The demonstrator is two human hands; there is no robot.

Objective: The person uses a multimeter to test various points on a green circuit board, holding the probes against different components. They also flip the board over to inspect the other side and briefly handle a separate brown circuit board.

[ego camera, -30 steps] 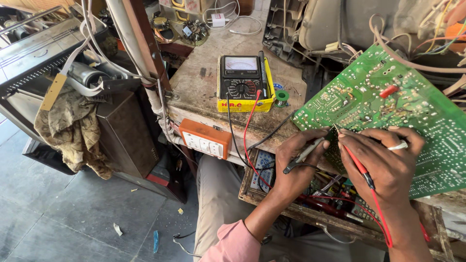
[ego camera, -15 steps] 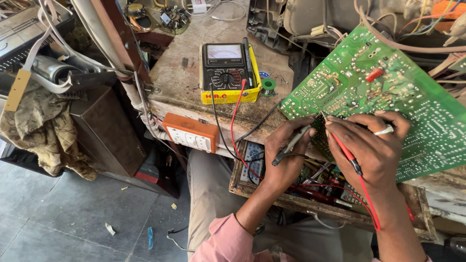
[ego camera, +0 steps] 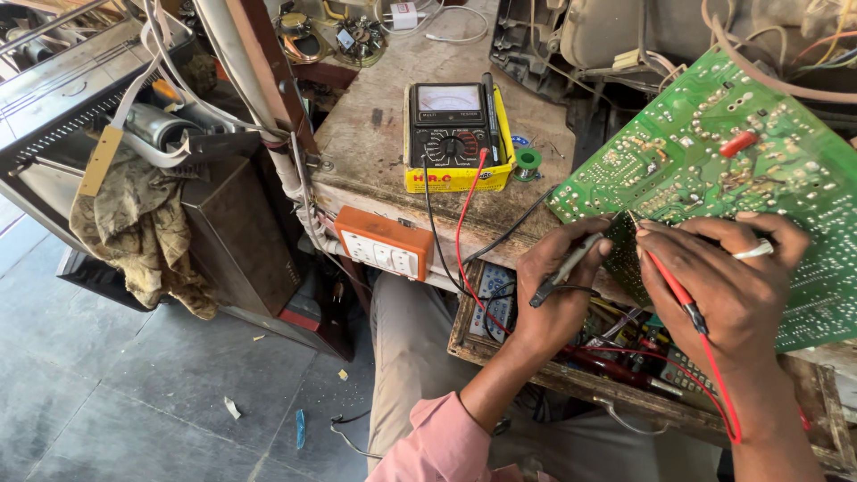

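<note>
Green circuit board (ego camera: 741, 170) tilted at right, over the bench edge. Left hand (ego camera: 558, 290) pinches black probe (ego camera: 567, 268), right hand (ego camera: 728, 286) grips red probe (ego camera: 674, 286); both tips on the board's lower-left corner. Analog multimeter (ego camera: 453, 134) in yellow case sits on the wooden bench (ego camera: 375, 134), leads trailing to probes.

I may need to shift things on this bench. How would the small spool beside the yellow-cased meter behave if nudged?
The green spool looks small and probably light, so a nudge would likely slide it easily. It seems to lie flat on the wooden benchtop, so rolling seems unlikely unless tipped onto its rim. The meter beside it would block movement leftward.
</note>
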